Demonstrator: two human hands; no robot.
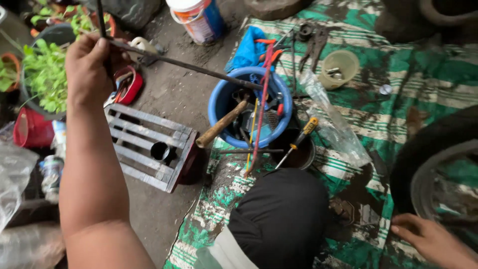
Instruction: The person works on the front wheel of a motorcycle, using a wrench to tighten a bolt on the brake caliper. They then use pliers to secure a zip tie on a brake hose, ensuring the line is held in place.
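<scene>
My left hand [88, 67] is raised at the upper left, closed around the end of a long dark metal rod [189, 66]. The rod slants down to the right, and its far end reaches the rim of a blue bucket [219, 99]. The bucket is full of tools, among them a wooden-handled hammer [221, 125] and thin red and yellow rods. My right hand [430, 240] rests flat at the lower right on the green striped mat, beside a black tyre [428, 149]. It holds nothing and its fingers are spread. My knee in black cloth [281, 214] is at bottom centre.
A slatted metal stand [144, 144] with a black cup sits left of the bucket. A yellow-handled screwdriver [298, 141] leans over a dark tin. Beyond are a clear plastic cup [339, 68] of small parts, pliers, a blue cloth, a paint tub [199, 19] and potted plants [42, 69].
</scene>
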